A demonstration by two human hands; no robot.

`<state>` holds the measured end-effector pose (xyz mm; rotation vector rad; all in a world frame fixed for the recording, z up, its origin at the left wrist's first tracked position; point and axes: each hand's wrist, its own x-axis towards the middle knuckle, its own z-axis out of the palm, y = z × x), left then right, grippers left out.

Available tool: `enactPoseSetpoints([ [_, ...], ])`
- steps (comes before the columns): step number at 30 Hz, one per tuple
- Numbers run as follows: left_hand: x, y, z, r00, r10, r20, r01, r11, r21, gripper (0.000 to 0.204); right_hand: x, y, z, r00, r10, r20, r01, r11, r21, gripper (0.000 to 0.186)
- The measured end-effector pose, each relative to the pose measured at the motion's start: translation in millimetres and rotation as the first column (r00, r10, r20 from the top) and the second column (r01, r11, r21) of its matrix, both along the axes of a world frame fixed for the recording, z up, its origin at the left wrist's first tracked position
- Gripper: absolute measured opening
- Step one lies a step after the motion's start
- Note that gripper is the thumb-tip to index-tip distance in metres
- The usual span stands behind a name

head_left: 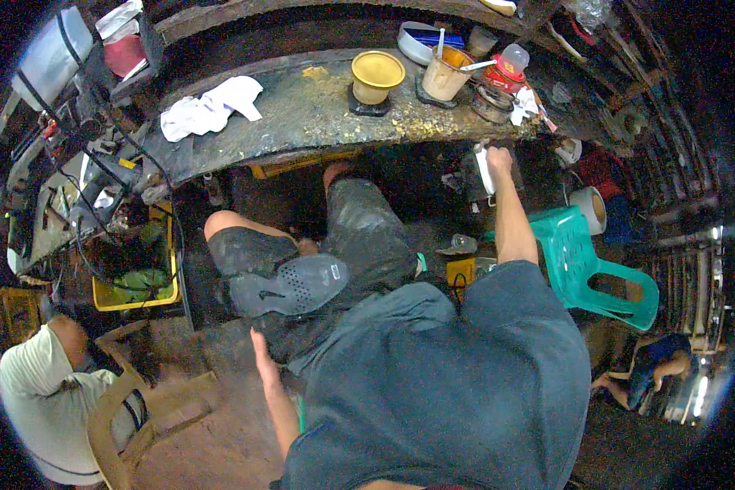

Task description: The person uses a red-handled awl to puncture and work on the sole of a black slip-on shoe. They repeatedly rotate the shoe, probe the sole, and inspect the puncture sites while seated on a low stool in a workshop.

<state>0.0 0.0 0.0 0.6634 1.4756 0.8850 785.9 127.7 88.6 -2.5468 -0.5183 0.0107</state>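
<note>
Left hand [261, 351] open, fingers extended, empty, beside the thigh; nearest thing is a grey perforated shoe sole [294, 286] lying across the lap, not touched by either hand. Right hand [499, 160] reaches forward to the front edge of the workbench [282, 122], fingers curled, at a white-edged flat piece [484, 170]; can't tell if it's clamped on it or just against it. Hands well apart.

On the bench: crumpled white cloth [210, 109] at left, yellow tub [377, 77] on a dark block, stained pot [447, 75] with sticks standing in it, red-lidded container [506, 72] to its right. Green plastic chair [584, 265] beside the right arm, white roll [589, 210] just behind it. Yellow crate [137, 302] at left, green stuff inside. Another person in a pale shirt [45, 400] sits lower left, near a tan chair [110, 425]. Small background figure [657, 369] far right, mostly too small to tell.
</note>
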Motion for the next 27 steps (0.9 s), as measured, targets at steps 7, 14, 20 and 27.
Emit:
enactPoseSetpoints([
  [7,0.5,-4.2,0.4,0.997,0.031,0.065,-0.03,0.999,-0.016,0.09,-20.6,-8.7,33.8,0.977,0.149,0.155,-0.123,0.979,-0.165,0.05],
  [14,-26.9,-60.7,10.7,1.0,-0.014,0.026,0.014,1.0,0.021,0.049,-37.6,-28.1,69.1,0.903,0.167,0.396,-0.09,0.974,-0.206,0.042],
  [20,-19.6,-69.4,39.9,0.993,-0.066,0.099,0.071,0.996,-0.049,0.041,-132.7,13.0,101.7,0.763,0.112,0.637,-0.384,0.871,0.307,0.03],
  [27,13.9,-46.6,49.8,0.984,-0.068,-0.163,0.076,0.996,0.047,0.05,-326.8,67.3,166.3,0.448,0.397,0.801,-0.888,0.303,0.346,0.005],
])
